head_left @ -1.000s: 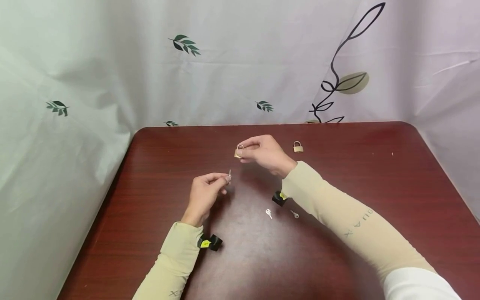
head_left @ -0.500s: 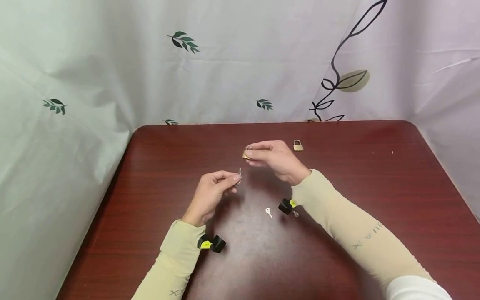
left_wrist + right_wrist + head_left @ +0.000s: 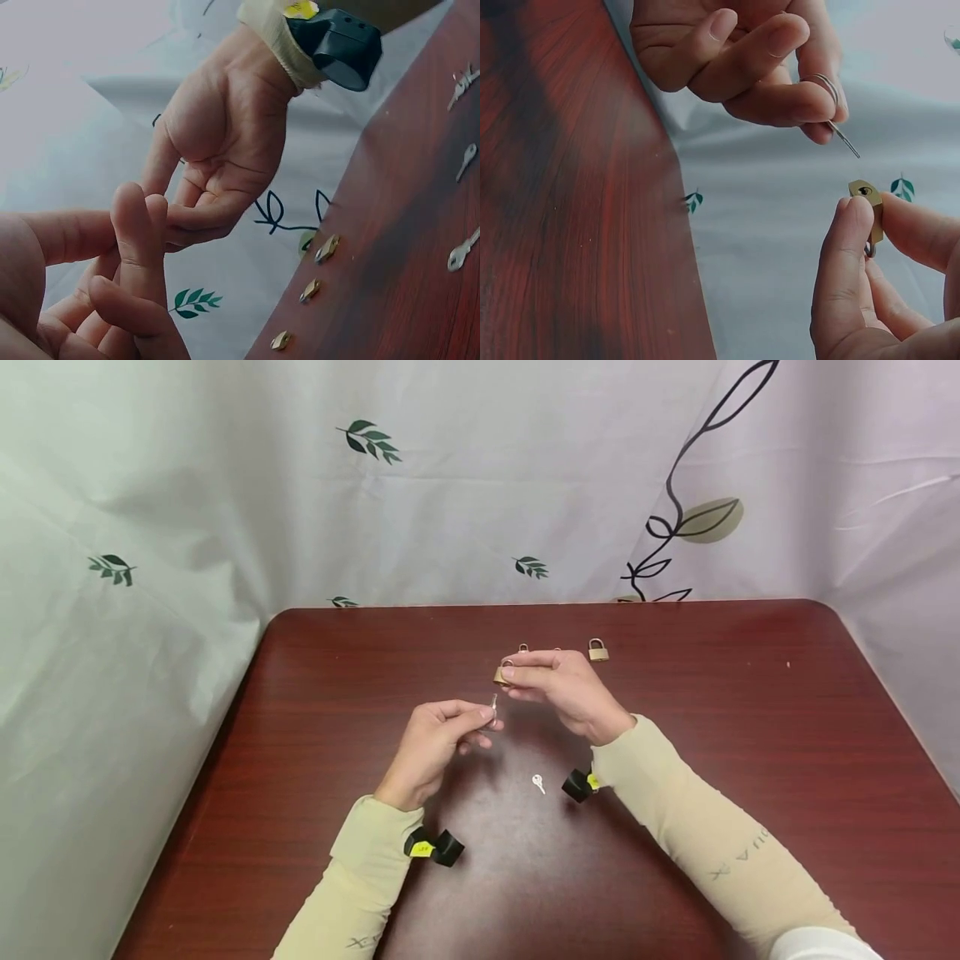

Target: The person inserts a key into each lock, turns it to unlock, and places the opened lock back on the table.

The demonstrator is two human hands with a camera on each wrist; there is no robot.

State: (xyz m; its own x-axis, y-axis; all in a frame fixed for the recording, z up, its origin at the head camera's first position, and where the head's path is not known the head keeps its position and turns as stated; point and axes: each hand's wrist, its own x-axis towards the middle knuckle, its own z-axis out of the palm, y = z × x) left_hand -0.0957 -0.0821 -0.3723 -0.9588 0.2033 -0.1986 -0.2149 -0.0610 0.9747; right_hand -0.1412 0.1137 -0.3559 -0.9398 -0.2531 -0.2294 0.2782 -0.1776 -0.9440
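Dark reddish-brown table (image 3: 742,718) with streaked wood grain, rounded far corners and a soft sheen near the front. Behind it and down both sides, a creased pale cloth (image 3: 465,493), greenish at left, faintly lilac at right. On the cloth, small printed green leaves: an upper sprig (image 3: 371,441) left of centre, a side sprig (image 3: 112,569) at far left, a middle sprig (image 3: 530,567) above the table edge, and a low sprig (image 3: 343,602) close against that edge. Toward the right, a curling black vine (image 3: 670,485) in outline, with one olive oval leaf (image 3: 712,521). Far right on the tabletop, a tiny pale speck (image 3: 788,665).
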